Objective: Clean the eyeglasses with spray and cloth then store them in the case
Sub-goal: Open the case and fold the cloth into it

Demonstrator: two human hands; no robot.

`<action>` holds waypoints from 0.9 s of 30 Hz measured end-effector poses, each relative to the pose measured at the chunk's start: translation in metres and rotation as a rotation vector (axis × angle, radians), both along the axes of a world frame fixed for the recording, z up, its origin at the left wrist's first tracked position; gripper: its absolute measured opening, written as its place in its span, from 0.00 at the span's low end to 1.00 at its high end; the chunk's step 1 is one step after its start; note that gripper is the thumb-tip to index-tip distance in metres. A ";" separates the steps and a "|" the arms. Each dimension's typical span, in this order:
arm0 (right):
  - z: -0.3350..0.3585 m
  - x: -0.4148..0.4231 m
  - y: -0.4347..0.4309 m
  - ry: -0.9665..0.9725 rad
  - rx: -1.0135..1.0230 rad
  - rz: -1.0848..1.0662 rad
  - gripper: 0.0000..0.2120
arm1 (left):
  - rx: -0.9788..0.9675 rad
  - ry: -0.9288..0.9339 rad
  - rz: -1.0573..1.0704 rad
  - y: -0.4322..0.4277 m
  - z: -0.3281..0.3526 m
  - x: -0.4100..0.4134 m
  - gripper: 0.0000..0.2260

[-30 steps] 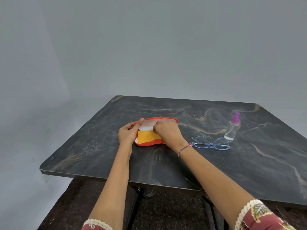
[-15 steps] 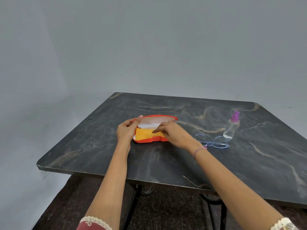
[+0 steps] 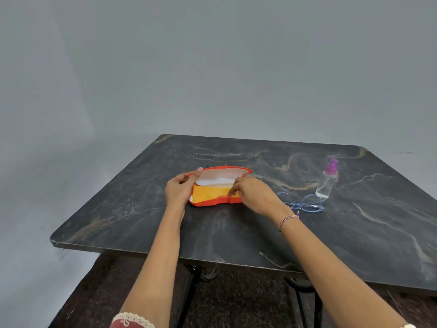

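Head view: orange glasses case (image 3: 214,202) lies open on the dark table (image 3: 236,240), with a yellow cloth (image 3: 208,194) inside. Left hand (image 3: 179,189) grips the case's 9 o'clock end, thumb on the lid rim. Right hand (image 3: 256,196) pinches the cloth's 3 o'clock end. Blue-framed eyeglasses (image 3: 305,204) lie at 3 o'clock of the case, and the spray bottle (image 3: 327,183) stands upright just beside them at 1 o'clock.

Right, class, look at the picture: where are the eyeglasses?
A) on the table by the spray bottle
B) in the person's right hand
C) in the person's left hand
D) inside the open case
A: the eyeglasses lie on the table beside the spray bottle, outside the case, where the right hand pinches the yellow cloth.
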State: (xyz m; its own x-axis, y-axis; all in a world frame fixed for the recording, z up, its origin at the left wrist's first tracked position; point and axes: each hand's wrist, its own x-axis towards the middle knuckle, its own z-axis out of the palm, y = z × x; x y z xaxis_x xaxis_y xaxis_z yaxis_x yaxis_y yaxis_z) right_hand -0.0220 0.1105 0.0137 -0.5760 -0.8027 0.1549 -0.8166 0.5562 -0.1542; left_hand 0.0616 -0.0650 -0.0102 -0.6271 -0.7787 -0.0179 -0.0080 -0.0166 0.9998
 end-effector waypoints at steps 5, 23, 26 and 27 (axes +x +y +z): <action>-0.004 -0.001 0.003 0.151 0.118 -0.038 0.18 | -0.001 -0.011 0.007 0.000 -0.001 0.000 0.16; -0.003 0.016 0.021 0.273 0.025 -0.067 0.20 | -0.230 -0.014 -0.034 0.007 -0.004 0.007 0.15; -0.001 0.017 0.023 0.262 -0.057 -0.056 0.19 | -0.380 -0.072 0.049 0.013 0.001 0.011 0.16; -0.001 0.017 0.025 0.261 -0.088 -0.056 0.19 | -0.439 -0.083 0.081 0.017 0.004 0.012 0.16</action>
